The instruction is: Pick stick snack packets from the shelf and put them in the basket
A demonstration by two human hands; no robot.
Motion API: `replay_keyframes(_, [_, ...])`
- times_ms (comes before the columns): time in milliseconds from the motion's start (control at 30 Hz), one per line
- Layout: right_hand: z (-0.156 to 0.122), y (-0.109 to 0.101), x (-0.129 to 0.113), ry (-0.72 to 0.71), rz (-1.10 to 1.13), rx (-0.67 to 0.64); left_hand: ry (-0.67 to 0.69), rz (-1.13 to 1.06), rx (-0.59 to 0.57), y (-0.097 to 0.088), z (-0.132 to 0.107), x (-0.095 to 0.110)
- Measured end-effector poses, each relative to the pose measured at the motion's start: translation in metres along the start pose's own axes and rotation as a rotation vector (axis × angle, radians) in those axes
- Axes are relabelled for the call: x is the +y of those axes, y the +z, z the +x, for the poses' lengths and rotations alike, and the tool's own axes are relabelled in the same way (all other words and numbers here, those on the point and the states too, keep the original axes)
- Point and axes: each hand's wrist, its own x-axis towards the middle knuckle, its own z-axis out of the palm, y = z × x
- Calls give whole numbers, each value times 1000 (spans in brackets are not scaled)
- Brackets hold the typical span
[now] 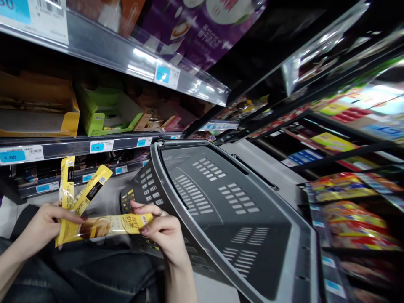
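My left hand (52, 223) is closed on several yellow stick packets: one packet (67, 183) points straight up and another packet (94, 189) slants to the right. Across the front lies a third yellow packet (107, 226), printed with a brown drink, its left end under my left fingers. At that packet's right end, my right hand (166, 229) pinches it between thumb and fingers. Both hands are above my dark trousers, just left of the grey shopping basket (186, 235).
The basket stands tilted in view, its inside showing slotted walls. To the left, a shelf (75, 143) carries a yellow carton (71, 126), a green carton (94, 122) and price tags. Purple bags (202, 33) are above. More stocked shelves (347, 189) line the right side, blurred.
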Motion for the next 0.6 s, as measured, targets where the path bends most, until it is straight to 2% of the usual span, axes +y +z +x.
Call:
replay_keyframes(100, [1,1,3,22,64,6,-80,20,-83,1,-1,2])
replay_keyframes(233, [2,10,6,18,341,223,-89,60,-236,3,-4,5])
replay_keyframes(300, [3,15,6,52,442,289,-96,15,-262,6,-7,8])
replay_keyframes(433, [5,18,9,161,407,366,-129,-130,-240,13,-14,16])
replay_keyframes(600, [12,19,15,321,338,661,-188,-223,-370,13,-10,10])
